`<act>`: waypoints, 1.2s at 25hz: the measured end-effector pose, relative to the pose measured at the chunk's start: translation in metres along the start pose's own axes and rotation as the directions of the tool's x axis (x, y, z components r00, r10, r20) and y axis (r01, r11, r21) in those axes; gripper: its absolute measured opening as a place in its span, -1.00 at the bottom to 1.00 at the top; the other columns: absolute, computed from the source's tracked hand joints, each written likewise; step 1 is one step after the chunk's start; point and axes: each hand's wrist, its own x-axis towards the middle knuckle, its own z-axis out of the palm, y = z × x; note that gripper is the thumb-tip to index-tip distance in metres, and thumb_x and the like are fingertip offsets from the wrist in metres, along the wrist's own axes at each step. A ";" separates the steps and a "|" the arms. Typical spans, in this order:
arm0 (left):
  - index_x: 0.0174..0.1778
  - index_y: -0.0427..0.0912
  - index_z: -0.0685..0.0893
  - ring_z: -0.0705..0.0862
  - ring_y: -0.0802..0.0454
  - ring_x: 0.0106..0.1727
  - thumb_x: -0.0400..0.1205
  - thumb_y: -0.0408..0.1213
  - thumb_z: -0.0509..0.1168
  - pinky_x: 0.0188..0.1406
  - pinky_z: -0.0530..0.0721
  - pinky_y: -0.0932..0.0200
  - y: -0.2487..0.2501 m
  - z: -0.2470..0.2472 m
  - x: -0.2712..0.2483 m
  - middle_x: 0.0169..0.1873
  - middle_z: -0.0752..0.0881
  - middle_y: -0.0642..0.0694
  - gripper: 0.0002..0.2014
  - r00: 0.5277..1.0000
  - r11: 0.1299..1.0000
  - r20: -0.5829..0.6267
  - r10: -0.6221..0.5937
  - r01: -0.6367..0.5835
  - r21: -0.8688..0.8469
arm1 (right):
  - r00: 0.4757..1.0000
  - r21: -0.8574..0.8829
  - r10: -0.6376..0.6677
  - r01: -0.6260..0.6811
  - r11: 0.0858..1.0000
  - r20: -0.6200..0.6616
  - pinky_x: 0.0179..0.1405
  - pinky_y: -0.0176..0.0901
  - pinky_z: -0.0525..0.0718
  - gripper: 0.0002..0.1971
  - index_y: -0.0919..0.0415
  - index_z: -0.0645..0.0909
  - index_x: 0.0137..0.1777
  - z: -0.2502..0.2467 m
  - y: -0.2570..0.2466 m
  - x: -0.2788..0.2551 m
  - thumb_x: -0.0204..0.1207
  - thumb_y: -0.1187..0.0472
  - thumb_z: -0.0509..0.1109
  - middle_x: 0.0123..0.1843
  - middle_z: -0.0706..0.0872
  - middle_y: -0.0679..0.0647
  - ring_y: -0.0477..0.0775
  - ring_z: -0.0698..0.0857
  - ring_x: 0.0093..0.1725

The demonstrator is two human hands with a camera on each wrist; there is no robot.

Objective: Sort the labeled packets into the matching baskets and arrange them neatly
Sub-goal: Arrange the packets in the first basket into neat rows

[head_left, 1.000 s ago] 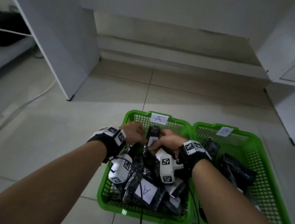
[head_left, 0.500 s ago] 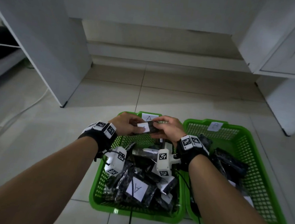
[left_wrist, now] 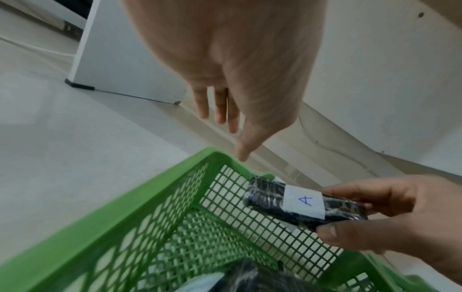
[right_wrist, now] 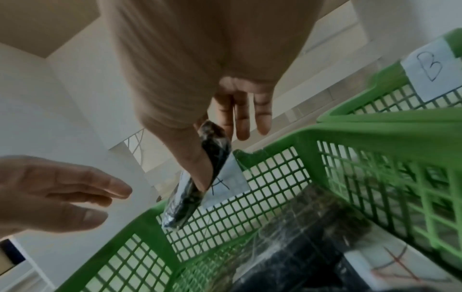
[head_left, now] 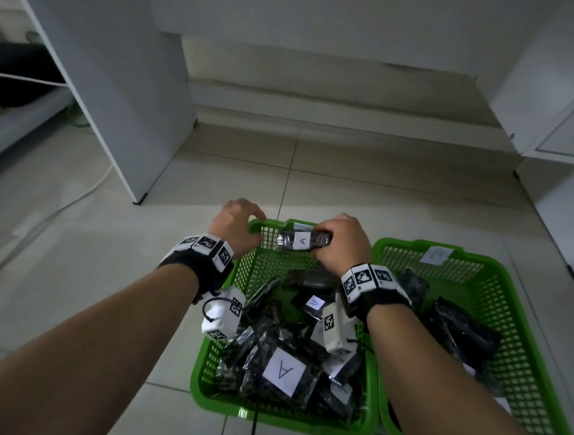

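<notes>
right now my right hand (head_left: 340, 242) pinches a dark packet (head_left: 302, 242) marked a between thumb and fingers, held up over the far end of the left basket (head_left: 213, 366), the one whose far wall carries an a tag. my left hand (head_left: 238, 227) holds nothing, fingers loosely spread, hovering just beside the basket's far left corner rim. i'd say the step in hand is placing this a packet neatly where it belongs. next it needs lowering flat into the bare mesh at the far end, since the near half is heaped with packets. the far wall and left rim stand close, so i'd come straight down. the right basket (head_left: 501, 268), tagged b, touches this one along its side; i'd keep clear of that shared rim.
</notes>
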 end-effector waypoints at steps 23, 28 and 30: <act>-0.03 -0.07 0.70 0.71 -0.01 0.04 0.50 -0.18 0.41 0.17 0.72 -0.03 -0.003 0.020 -0.037 -0.03 0.76 0.01 -0.84 0.966 0.954 0.168 0.194 -0.226 0.199 | 0.916 -0.341 0.044 0.103 0.934 0.398 -0.18 -0.11 0.69 -0.82 0.21 0.73 -0.15 0.042 -0.034 0.006 0.36 0.13 0.61 -0.19 0.72 0.07 0.17 0.74 -0.16; 0.20 -0.06 0.67 0.72 -0.04 0.11 0.44 0.07 0.48 0.45 0.41 0.03 0.013 0.038 -0.037 0.04 0.78 0.01 -0.53 0.859 0.828 0.506 0.075 -0.336 0.448 | 0.871 -0.390 0.119 0.088 0.917 0.477 -0.10 -0.15 0.62 -0.64 0.09 0.80 0.09 0.029 -0.012 -0.003 0.28 0.20 0.74 0.08 0.81 0.06 0.14 0.78 0.02; 0.18 -0.08 0.69 0.73 -0.09 0.09 0.43 0.10 0.46 0.38 0.46 0.02 0.016 0.040 -0.037 0.01 0.79 -0.04 -0.52 0.860 0.830 0.505 0.077 -0.336 0.445 | 0.867 -0.296 0.125 0.026 0.955 0.482 -0.13 -0.19 0.60 -0.63 0.08 0.82 0.04 0.020 -0.006 -0.003 0.24 0.13 0.78 0.00 0.81 0.00 0.09 0.76 -0.03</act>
